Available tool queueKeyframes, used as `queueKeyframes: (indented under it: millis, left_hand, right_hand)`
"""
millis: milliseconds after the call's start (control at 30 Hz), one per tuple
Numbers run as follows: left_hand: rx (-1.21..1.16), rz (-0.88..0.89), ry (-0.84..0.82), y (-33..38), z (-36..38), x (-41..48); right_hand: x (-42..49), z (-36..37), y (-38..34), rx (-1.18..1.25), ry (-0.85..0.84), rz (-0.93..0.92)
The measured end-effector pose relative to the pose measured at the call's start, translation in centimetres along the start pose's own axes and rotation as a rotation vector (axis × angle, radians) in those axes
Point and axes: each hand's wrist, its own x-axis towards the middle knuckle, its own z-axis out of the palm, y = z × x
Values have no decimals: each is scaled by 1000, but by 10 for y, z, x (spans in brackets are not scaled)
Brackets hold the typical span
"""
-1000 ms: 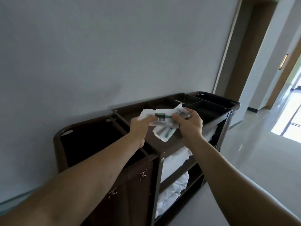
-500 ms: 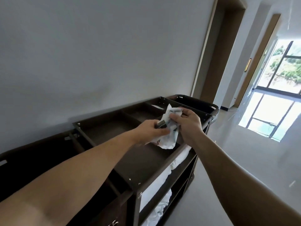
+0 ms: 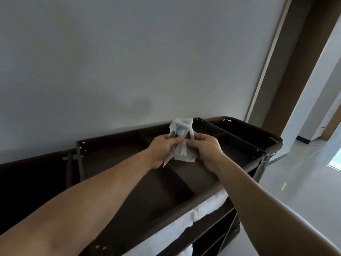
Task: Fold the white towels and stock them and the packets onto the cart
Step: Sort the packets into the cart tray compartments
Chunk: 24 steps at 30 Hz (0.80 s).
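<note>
Now, you had pulled the packets (image 3: pixel 181 133) into one upright bunch, where a second earlier they lay fanned out flat between your hands. Your left hand (image 3: pixel 162 150) had its fingers curled round the lower left of the bunch, and your right hand (image 3: pixel 204 150) pinched its lower right edge between thumb and fingers. The two hands had drawn close together, almost knuckle to knuckle. You held the bunch above the cart (image 3: pixel 239 143), over the middle of its divided top tray. It was clear of the tray floor as far as I could tell, though your hands hid the bottom edge.

That gathering probably meant you were squaring the packets so they would drop together into one compartment of the cart's top. None of them was stocked yet, so that part of the job was still open. White towels (image 3: pixel 204 206) already lay on the shelf under the cart's top tray.
</note>
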Motion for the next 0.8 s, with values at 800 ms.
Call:
queueKeyframes:
  millis: [800]
  left_hand:
    - [405,-61,672,3,-86,129]
  right_hand:
    - [204,61,32,-421,-184,102]
